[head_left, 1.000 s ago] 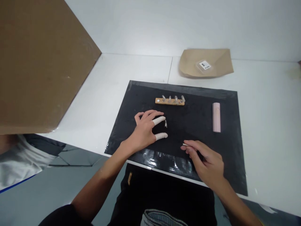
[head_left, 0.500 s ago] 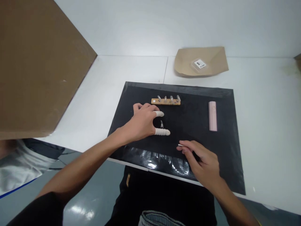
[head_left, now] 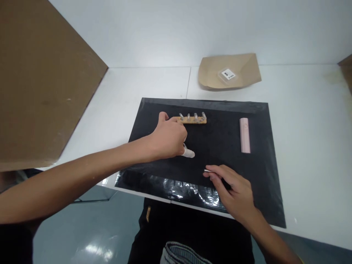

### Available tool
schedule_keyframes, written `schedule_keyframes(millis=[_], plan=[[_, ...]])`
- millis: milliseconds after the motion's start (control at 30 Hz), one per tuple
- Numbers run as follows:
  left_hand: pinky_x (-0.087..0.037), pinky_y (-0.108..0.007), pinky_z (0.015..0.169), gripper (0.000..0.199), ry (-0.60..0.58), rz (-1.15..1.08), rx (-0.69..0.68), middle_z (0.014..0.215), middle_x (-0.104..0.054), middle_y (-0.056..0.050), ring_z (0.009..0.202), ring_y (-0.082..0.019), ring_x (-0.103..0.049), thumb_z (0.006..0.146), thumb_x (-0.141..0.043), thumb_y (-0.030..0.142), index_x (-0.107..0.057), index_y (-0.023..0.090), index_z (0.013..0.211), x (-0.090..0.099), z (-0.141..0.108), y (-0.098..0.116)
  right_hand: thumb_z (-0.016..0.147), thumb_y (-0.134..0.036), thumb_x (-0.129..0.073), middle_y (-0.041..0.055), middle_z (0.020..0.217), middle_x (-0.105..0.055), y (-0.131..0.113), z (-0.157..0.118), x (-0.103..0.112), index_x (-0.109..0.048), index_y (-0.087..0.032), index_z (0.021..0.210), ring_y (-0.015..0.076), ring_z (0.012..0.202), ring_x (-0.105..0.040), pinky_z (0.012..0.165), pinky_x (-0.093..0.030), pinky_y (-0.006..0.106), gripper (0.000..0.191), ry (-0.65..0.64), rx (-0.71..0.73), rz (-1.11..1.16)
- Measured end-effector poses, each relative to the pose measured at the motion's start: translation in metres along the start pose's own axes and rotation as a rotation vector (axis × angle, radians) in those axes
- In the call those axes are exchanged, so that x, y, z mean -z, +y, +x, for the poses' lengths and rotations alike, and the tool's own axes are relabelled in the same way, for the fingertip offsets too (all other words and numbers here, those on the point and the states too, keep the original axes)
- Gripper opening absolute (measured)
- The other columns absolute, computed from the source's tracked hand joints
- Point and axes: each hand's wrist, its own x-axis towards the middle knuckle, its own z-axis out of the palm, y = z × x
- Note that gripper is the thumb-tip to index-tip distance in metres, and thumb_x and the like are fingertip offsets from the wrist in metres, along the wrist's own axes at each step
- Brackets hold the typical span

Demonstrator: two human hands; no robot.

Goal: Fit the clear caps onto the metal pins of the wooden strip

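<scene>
Right grip (head_left: 237, 190): you're pinching a white stick (head_left: 207, 171), seemingly for control | left grip (head_left: 170, 138): curling near wooden strip (head_left: 192, 122), hold hidden

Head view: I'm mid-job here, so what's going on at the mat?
A person works bare-handed over a black mat. The right hand pinches a thin white stick. The left hand, its thumb covered in white, is near the wooden strip bearing upright clear pieces; whether it holds anything is hidden. A pink block lies on the mat's right side.
</scene>
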Motion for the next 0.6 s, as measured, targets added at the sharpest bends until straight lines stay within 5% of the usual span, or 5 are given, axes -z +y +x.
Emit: schedule_keyframes(millis=[333, 600], plan=[[-0.026, -0.058, 0.101, 0.031, 0.114, -0.088, -0.054, 0.061, -0.063, -0.005, 0.093, -0.03, -0.058, 0.058, -0.077, 0.014, -0.049, 0.017, 0.044, -0.0071, -0.0005, -0.004, 0.101, -0.009, -0.059, -0.0013, 0.091, -0.079, 0.0016, -0.0008, -0.0001, -0.071, -0.022, 0.12, 0.0117, 0.08, -0.075, 0.074, -0.06, 0.024, 0.025, -0.007, -0.001, 0.021], [-0.021, -0.059, 0.105, 0.053, 0.107, -0.13, -0.024, 0.061, -0.062, -0.005, 0.094, -0.03, -0.059, 0.068, -0.084, 0.048, -0.049, 0.018, 0.043, -0.0055, 0.0004, -0.002, 0.102, -0.01, -0.059, -0.0008, 0.091, -0.079, 0.0016, -0.001, -0.0003, -0.07, -0.021, 0.119, 0.0108, 0.081, -0.074, 0.075, -0.059, 0.023, 0.023, -0.011, 0.002, 0.02]])
